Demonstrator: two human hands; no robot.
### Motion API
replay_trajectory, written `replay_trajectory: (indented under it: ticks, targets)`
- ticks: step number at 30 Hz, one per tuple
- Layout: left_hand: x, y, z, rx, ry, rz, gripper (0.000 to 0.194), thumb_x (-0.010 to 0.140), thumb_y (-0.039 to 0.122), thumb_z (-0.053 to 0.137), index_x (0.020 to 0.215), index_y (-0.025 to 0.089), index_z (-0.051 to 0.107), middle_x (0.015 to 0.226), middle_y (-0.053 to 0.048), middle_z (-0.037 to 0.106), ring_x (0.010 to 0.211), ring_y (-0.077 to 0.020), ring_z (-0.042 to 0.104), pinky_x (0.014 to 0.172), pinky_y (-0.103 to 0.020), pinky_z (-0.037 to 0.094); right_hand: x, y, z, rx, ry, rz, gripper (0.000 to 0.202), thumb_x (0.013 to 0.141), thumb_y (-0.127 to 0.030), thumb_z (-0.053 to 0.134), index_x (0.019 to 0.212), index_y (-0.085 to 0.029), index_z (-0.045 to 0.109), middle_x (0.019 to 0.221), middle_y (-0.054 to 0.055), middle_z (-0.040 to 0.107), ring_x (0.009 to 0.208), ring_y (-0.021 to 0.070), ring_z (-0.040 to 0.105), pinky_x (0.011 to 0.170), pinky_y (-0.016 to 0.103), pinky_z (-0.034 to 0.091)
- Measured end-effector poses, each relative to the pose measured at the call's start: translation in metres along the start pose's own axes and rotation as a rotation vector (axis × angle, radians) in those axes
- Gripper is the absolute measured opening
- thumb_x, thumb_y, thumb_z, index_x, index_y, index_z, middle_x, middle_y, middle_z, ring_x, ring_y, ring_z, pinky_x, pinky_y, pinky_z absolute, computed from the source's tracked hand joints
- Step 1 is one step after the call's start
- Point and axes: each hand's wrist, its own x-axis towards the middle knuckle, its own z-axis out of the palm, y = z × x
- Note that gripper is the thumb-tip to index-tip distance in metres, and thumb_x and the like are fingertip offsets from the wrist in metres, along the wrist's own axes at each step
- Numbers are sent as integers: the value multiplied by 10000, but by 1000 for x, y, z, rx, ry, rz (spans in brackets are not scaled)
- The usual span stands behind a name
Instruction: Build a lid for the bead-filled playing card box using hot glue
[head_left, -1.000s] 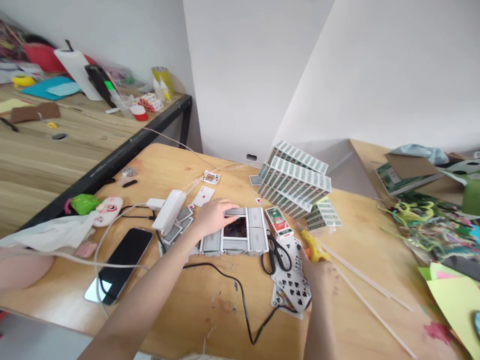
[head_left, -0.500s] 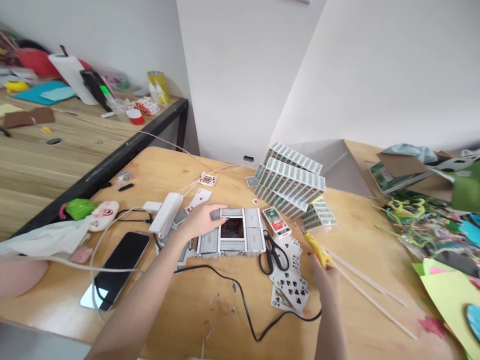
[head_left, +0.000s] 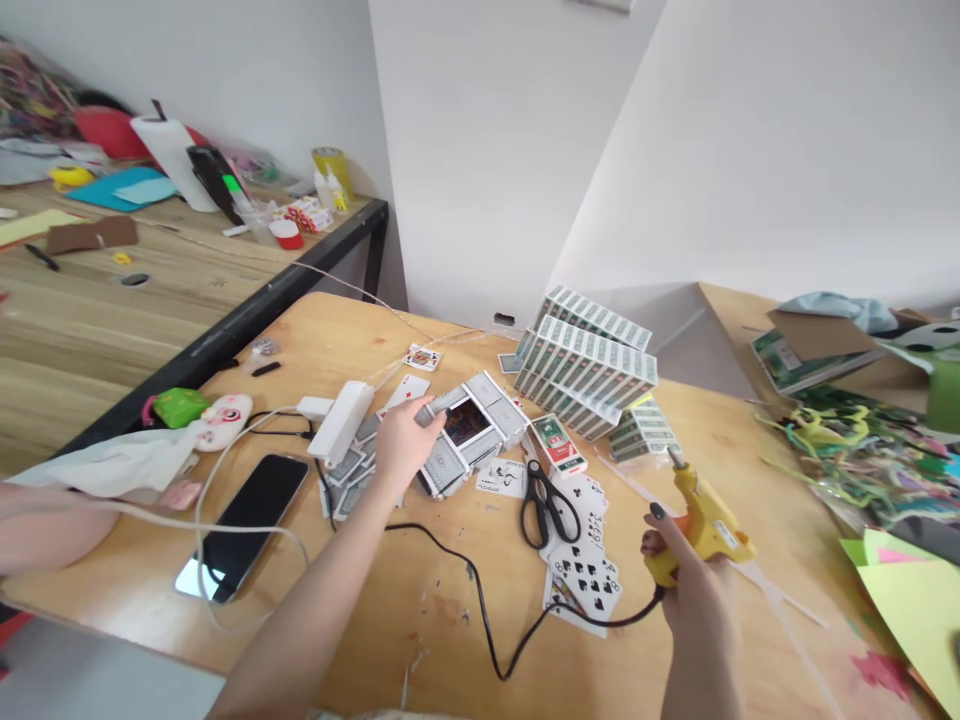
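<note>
A box-like frame covered in grey-backed playing cards (head_left: 491,405) sits tilted at mid-table, with a dark opening in its top. My left hand (head_left: 405,440) grips its left end, thumb at the opening's edge. In my right hand (head_left: 694,565) is a yellow glue gun (head_left: 709,515), raised above the table with its nozzle pointing up and left; a black cord trails from its handle. Between the hands lie black scissors (head_left: 547,505), a green and red card box (head_left: 557,445) and fanned cards (head_left: 585,570). A loose card (head_left: 501,477) lies by the frame's near edge.
Stacked green-and-white card boxes (head_left: 589,365) stand behind. Left are a white power strip (head_left: 341,423), a phone (head_left: 244,525) and cables. Coloured papers (head_left: 900,600) and tangled craft strands (head_left: 862,450) fill the right. Another person's arm (head_left: 52,530) shows at far left.
The card-covered frame has turned, its right end swinging away from me, uncovering the loose card. My right hand has lifted the glue gun and moved it rightward.
</note>
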Motion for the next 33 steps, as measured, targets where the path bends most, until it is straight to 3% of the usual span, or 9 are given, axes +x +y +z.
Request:
replay_trajectory:
  ticks: [4, 9, 12, 15, 18, 24, 33]
  targets:
    - [-18, 11, 1, 74, 15, 0, 367, 822, 374, 499, 1088, 155, 626, 1066, -110, 675, 1010, -263, 608, 912, -376, 456, -9, -7, 15, -16, -21, -50, 397, 523, -362, 817, 782, -144, 611, 676, 43, 681, 406, 84, 486, 380, 220, 365]
    - [-27, 20, -16, 188, -168, 11, 432, 813, 398, 499, 1151, 149, 598, 1093, -137, 657, 1002, -309, 610, 848, -415, 484, -18, -11, 37, -75, -158, -35, 437, 599, -424, 764, 905, -142, 634, 805, 70, 704, 408, 49, 435, 382, 199, 325]
    - [-18, 16, -18, 83, -241, 32, 422, 801, 377, 525, 1154, 159, 600, 1122, -108, 659, 1038, -269, 607, 899, -372, 470, -25, -15, 51, -108, -242, -48, 417, 614, -417, 756, 907, -145, 639, 821, 66, 697, 456, 62, 458, 413, 199, 342]
    - [-9, 9, -13, -66, -311, 8, 403, 794, 345, 543, 1150, 169, 612, 1118, -75, 674, 1019, -221, 626, 888, -314, 479, -31, -19, 65, -202, -329, -66, 378, 649, -423, 731, 889, -146, 638, 662, 19, 647, 463, 82, 464, 406, 198, 321]
    - [-9, 5, -7, -99, -275, -22, 408, 784, 342, 564, 1150, 172, 626, 1069, -70, 696, 962, -211, 651, 845, -294, 495, -32, -22, 75, -263, -377, -74, 366, 670, -446, 706, 860, -141, 637, 522, -20, 559, 448, 98, 458, 400, 204, 311]
    - [-18, 8, -2, -55, -211, -30, 417, 795, 377, 569, 1162, 190, 633, 1029, -74, 709, 875, -210, 673, 797, -304, 509, -24, -23, 93, -288, -392, -99, 354, 637, -474, 710, 738, -148, 619, 529, -8, 564, 435, 105, 453, 419, 232, 358]
    - [-27, 14, -3, -98, -125, -62, 377, 789, 357, 573, 1120, 196, 653, 994, -63, 719, 899, -211, 672, 794, -298, 513, -26, -26, 118, -388, -563, -194, 355, 706, -479, 659, 756, -129, 640, 494, 1, 574, 434, 109, 466, 421, 224, 357]
